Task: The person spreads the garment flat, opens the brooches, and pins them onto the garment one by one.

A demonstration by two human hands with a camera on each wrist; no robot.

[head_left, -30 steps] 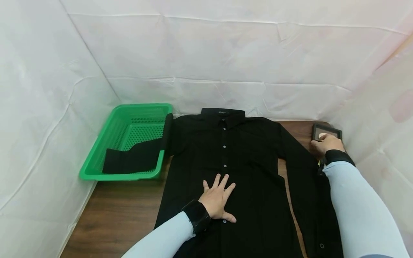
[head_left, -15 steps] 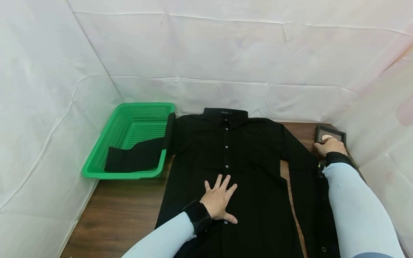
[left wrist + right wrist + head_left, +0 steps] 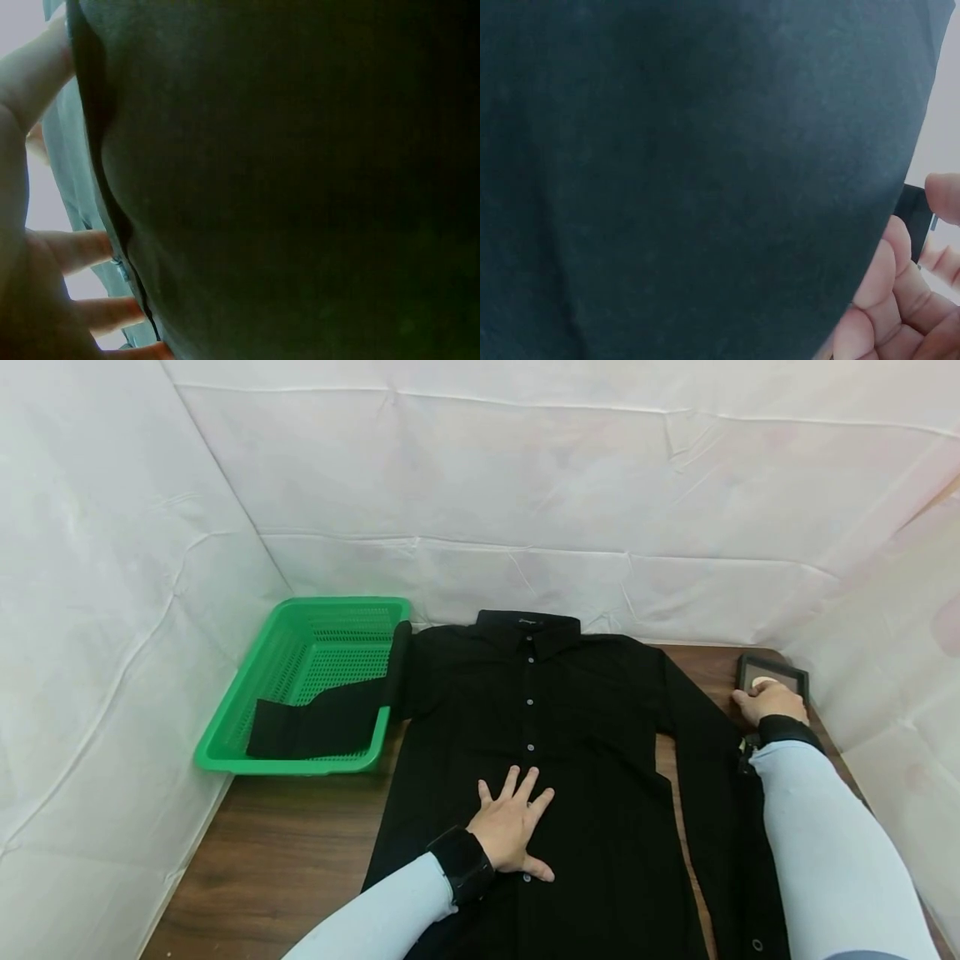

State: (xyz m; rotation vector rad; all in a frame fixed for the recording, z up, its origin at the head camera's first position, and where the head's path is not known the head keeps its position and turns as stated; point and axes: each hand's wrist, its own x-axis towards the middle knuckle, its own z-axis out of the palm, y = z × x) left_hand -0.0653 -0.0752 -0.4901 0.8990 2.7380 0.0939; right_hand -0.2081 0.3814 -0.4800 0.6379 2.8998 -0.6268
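A black button-up shirt (image 3: 592, 777) lies flat, collar at the far side, in the head view. My left hand (image 3: 508, 822), fingers spread, rests palm down over the button placket. In the left wrist view its fingers (image 3: 86, 247) reach past a dark cloth edge. At the far right my right hand (image 3: 780, 703) is over the near side of a small dark-rimmed box (image 3: 777, 665). A pale round thing (image 3: 763, 682) shows right at its fingertips. The right wrist view has its fingers (image 3: 874, 274) curled below the thumb; I cannot tell what they grip.
A green basket (image 3: 292, 767) stands at the left. One black sleeve (image 3: 322, 722) drapes over its rim and into it. The other sleeve (image 3: 701, 760) lies along the right, under the right forearm. Brown wooden tabletop (image 3: 300, 843) surrounds them, with white sheets (image 3: 517, 460) behind and beside.
The head view has turned slightly, so everything sits a little farther right now. Both hands keep their places on the shirt and at the box.
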